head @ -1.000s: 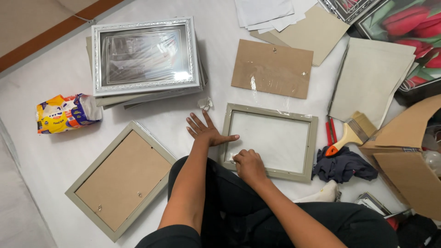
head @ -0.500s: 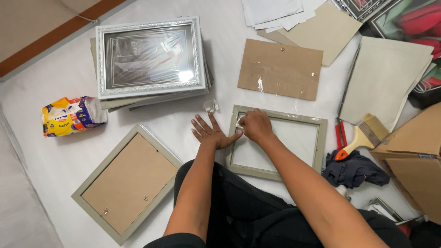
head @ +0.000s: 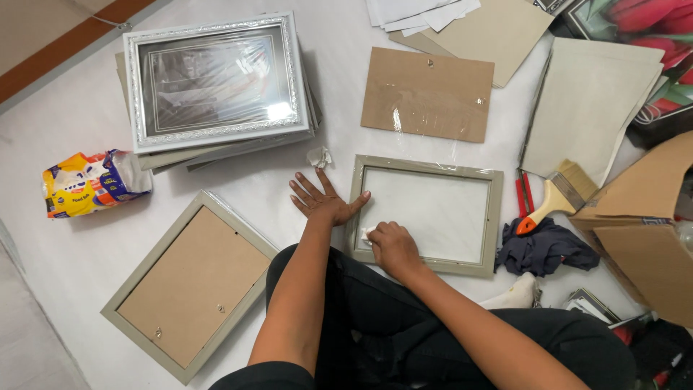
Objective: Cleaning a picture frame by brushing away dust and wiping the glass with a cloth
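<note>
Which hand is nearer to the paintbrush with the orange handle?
The right hand. It rests inside the grey frame, whose far edge lies beside the paintbrush. The left hand lies flat beyond the frame's opposite edge.

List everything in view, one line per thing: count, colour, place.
open frame: one, grey-green, in front of the person
white wad: one, under the right hand
backed frame: one, grey-green, face down, lower left
frame stack: silver frame on top, upper left
backing board: one, brown, above the open frame
crumpled scrap: one, white, beside the stack
packet: one, yellow and blue, far left
paintbrush: one, orange-tipped handle, right
dark cloth: one, navy, right
cardboard box: one, brown, far right
left hand: flat, thumb on the open frame
right hand: pressing the wad on the frame
</note>
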